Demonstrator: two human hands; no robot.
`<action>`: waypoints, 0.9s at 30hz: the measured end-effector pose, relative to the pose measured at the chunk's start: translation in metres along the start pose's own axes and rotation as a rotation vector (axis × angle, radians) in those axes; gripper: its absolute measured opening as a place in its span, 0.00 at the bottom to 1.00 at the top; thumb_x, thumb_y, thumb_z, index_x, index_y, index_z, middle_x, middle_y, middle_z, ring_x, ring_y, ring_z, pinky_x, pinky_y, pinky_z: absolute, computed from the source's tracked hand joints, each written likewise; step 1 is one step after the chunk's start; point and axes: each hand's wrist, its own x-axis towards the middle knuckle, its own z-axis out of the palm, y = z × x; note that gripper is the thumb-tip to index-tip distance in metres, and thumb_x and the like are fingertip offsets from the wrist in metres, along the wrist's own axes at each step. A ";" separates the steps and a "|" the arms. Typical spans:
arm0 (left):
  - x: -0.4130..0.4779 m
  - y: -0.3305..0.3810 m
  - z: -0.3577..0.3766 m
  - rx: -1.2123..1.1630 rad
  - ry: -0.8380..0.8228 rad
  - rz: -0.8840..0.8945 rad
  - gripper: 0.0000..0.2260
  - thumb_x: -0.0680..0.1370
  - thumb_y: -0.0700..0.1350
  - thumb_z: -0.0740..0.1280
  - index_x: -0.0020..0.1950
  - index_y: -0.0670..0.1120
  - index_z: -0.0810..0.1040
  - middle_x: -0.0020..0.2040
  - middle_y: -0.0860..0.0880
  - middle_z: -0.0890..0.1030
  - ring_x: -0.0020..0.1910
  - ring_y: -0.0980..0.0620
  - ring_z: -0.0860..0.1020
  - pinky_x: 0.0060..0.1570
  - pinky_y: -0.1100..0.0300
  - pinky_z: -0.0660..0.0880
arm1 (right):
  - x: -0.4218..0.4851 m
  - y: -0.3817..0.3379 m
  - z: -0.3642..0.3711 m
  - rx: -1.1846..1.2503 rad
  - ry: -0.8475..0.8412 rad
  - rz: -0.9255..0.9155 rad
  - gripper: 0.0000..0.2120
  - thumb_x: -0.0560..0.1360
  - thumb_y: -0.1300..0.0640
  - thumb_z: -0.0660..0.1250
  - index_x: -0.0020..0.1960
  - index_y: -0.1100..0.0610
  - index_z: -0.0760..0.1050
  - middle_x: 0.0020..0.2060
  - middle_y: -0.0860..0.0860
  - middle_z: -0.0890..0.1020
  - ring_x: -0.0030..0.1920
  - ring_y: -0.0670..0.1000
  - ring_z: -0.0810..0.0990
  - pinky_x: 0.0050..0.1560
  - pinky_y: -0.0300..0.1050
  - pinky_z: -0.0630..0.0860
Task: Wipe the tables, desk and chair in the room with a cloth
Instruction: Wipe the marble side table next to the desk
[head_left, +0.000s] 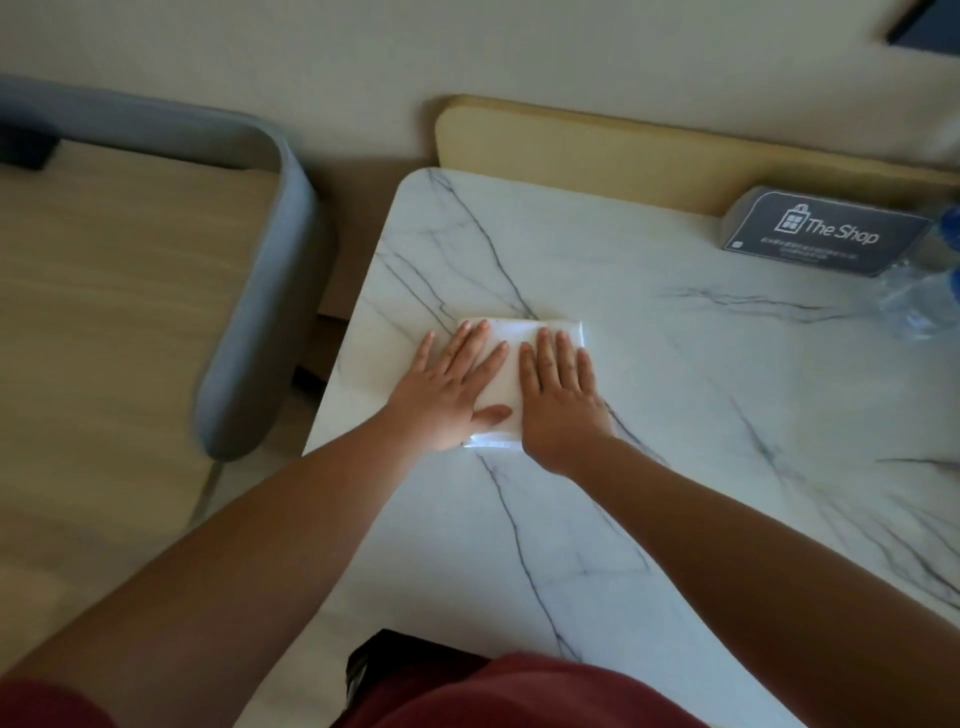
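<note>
Head view, left side of the frame: the grey chair, which I judge is yet to be wiped. At centre my left hand and right hand lie flat, fingers straight, pressing the folded white cloth onto the marble table near its left edge; most of this top looks left to do. Far right, past the "The Shop" sign, blurred plastic bottles are cut off

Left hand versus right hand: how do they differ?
The left hand has its fingers splayed and thumb stuck out; the right hand holds its fingers together. The left hand lies at a slant, the right hand nearly straight. Both press flat on the white cloth.
</note>
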 end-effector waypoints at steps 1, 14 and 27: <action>-0.004 -0.011 0.003 -0.002 -0.005 -0.003 0.37 0.77 0.71 0.35 0.80 0.54 0.31 0.81 0.48 0.31 0.79 0.48 0.32 0.78 0.39 0.39 | 0.004 -0.008 -0.001 -0.011 0.003 -0.015 0.36 0.82 0.53 0.49 0.81 0.62 0.32 0.79 0.63 0.31 0.79 0.65 0.30 0.79 0.63 0.37; 0.001 -0.073 -0.015 -0.009 -0.152 -0.011 0.37 0.77 0.71 0.40 0.79 0.56 0.29 0.78 0.50 0.25 0.77 0.51 0.26 0.76 0.35 0.37 | 0.038 -0.018 -0.019 0.006 0.055 -0.145 0.35 0.78 0.43 0.33 0.83 0.52 0.36 0.82 0.54 0.36 0.82 0.55 0.36 0.80 0.53 0.41; 0.086 -0.073 -0.068 -0.098 -0.155 -0.072 0.30 0.85 0.52 0.52 0.83 0.46 0.43 0.82 0.44 0.35 0.80 0.47 0.34 0.76 0.35 0.40 | 0.107 0.007 -0.051 0.066 0.034 -0.065 0.33 0.84 0.47 0.46 0.83 0.53 0.34 0.81 0.54 0.33 0.81 0.54 0.31 0.81 0.52 0.38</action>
